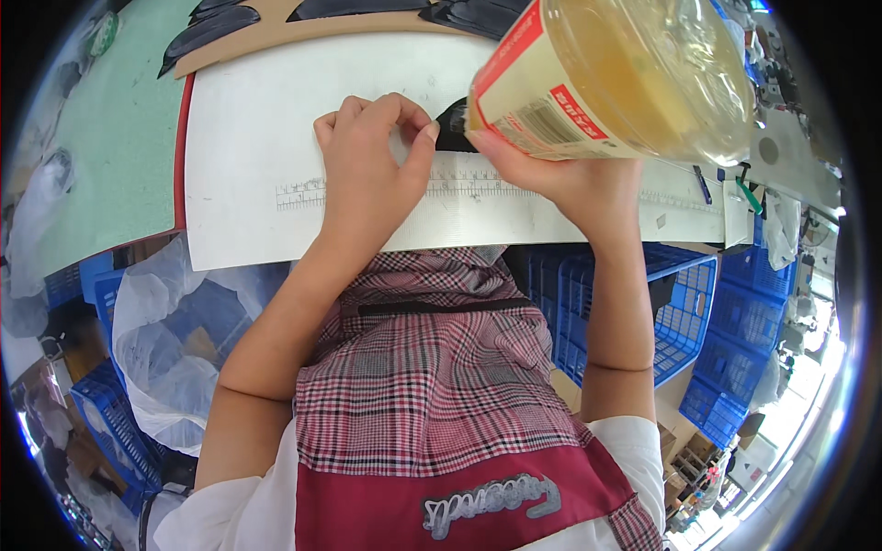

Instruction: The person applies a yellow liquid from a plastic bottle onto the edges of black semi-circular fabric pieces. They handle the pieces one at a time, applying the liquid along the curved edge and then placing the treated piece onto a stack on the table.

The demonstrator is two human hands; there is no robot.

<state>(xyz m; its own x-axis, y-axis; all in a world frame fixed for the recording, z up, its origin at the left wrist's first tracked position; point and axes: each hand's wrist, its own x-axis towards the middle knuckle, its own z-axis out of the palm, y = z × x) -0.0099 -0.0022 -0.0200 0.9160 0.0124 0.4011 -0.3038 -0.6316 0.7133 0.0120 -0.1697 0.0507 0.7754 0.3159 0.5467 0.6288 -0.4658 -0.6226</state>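
My left hand (372,151) lies over the white board, thumb and forefinger closed on the left end of a small black piece (454,127). That piece looks thin and flat, and its material is hard to tell. My right hand (579,188) is closed on a tilted clear plastic bottle (634,78) with yellowish contents and a red and cream label. The bottle's wide base leans up toward the right, and its narrow end is by the black piece. Most of my right fingers are hidden behind it. Whether its tip touches the piece cannot be seen.
A printed ruler scale (501,186) runs across the white board (248,119). Shiny black pieces (216,28) rest on brown cardboard (276,34) at the far side. A green surface (110,174) adjoins at left. Blue crates (684,312) and a plastic bag (165,358) are below the board.
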